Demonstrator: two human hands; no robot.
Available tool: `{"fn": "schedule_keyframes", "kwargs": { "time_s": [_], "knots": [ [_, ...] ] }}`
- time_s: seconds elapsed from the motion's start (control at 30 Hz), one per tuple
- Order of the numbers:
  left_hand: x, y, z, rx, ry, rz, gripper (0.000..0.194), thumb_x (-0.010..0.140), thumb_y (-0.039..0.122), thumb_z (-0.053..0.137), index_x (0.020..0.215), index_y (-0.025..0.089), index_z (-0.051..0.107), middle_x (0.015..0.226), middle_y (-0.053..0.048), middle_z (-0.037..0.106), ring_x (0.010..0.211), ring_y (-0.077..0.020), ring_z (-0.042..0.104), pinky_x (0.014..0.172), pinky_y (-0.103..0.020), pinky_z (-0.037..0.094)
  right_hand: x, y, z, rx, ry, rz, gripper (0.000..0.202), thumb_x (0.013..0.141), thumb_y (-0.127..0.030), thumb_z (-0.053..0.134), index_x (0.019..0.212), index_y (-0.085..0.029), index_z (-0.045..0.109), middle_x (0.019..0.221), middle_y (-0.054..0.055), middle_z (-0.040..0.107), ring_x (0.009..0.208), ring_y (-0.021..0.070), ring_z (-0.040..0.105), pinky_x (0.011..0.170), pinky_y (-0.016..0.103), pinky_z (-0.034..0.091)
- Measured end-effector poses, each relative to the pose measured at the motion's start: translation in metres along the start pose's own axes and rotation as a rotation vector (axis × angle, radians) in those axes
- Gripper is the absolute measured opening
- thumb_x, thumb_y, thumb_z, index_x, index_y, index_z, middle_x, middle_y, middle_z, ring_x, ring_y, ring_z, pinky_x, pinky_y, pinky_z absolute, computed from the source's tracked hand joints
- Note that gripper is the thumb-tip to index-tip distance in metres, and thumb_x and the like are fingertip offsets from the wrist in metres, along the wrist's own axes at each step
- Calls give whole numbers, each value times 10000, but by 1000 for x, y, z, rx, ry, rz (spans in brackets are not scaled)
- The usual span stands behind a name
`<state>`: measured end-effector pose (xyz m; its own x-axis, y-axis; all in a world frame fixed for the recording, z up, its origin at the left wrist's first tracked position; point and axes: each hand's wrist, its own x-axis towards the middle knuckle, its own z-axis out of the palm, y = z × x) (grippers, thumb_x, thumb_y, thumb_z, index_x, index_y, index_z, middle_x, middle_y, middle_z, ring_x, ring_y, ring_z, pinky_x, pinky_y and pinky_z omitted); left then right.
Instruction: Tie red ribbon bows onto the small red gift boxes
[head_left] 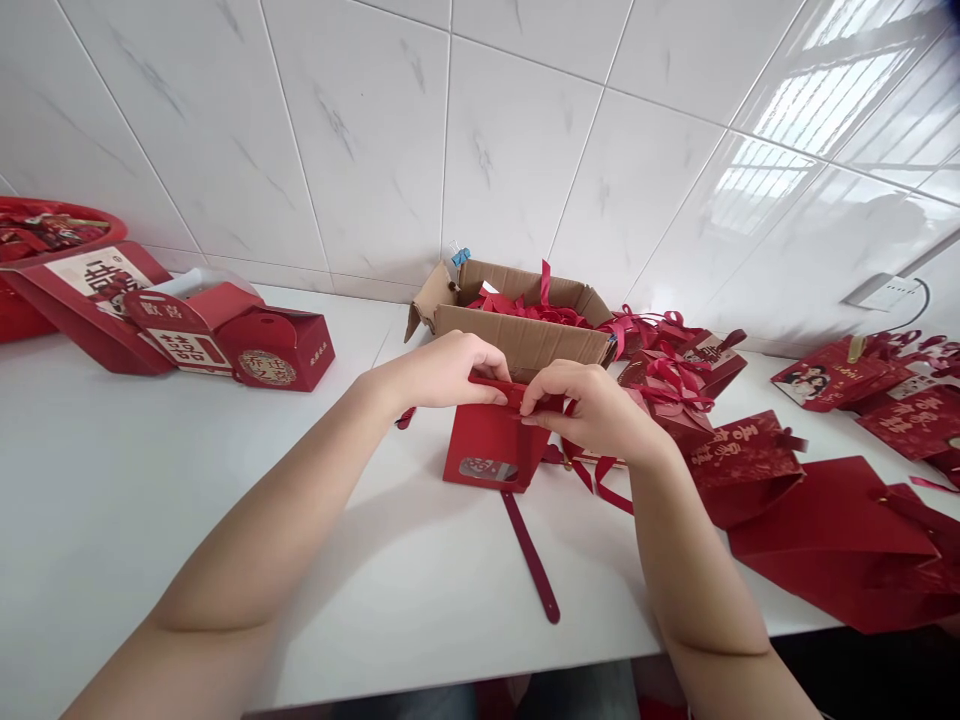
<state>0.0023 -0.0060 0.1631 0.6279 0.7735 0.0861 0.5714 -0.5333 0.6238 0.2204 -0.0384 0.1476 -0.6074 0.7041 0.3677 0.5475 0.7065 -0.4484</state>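
A red gift box (484, 435) with an oval window low on its near face stands upright on the white table. My left hand (469, 368) pinches the left part of its top edge. On the right part of that edge, my right hand (589, 405) also closes its fingers. Both hands meet near the middle of the folded top. A dark red strap (534, 565) with a rounded end runs from under the box toward me. Beside my right hand lies loose red ribbon (611, 490). The fingertips partly hide the top fold.
Behind the box, a cardboard box (525, 335) holds red ribbons. Several finished-looking red boxes (742, 460) crowd the right side. At left stand more red boxes (281, 350) and a red basin (67, 210). A tiled wall (375, 150) borders the table's back.
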Motion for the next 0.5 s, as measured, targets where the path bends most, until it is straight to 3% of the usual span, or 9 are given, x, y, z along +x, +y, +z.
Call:
{"fn": "schedule_keyframes", "kwargs": {
  "time_s": [0.17, 0.33, 0.4, 0.5],
  "knots": [
    [-2, 4, -1, 31, -24, -37, 123, 781, 325, 607, 817, 250, 697, 847, -28, 687, 512, -120, 558, 316, -212, 328, -1, -3, -5, 47, -57, 2, 148, 785, -92, 621, 803, -220, 693, 803, 14, 692, 797, 161, 612, 675, 284, 518],
    [-1, 2, 0, 54, -25, -81, 142, 770, 361, 601, 813, 250, 678, 809, -39, 668, 475, -126, 532, 296, -221, 317, -14, 0, -30, 197, -57, 39, 65, 779, -155, 659, 802, -207, 689, 822, 14, 711, 753, 150, 662, 665, 271, 539],
    [-1, 1, 1, 50, -24, -89, 161, 768, 374, 599, 829, 252, 685, 792, -43, 666, 461, -130, 521, 287, -226, 301, -23, 1, -41, 252, -184, 69, 115, 769, -146, 663, 849, -215, 708, 808, 11, 721, 727, 151, 680, 621, 254, 543],
    [-1, 1, 1, 25, -28, -61, 191, 775, 361, 589, 888, 262, 708, 815, -47, 684, 471, -134, 537, 288, -226, 285, -33, 4, -48, 228, -466, 130, 369, 770, -98, 627, 1091, -263, 706, 787, 0, 732, 715, 149, 701, 572, 222, 535]
  ]
}}
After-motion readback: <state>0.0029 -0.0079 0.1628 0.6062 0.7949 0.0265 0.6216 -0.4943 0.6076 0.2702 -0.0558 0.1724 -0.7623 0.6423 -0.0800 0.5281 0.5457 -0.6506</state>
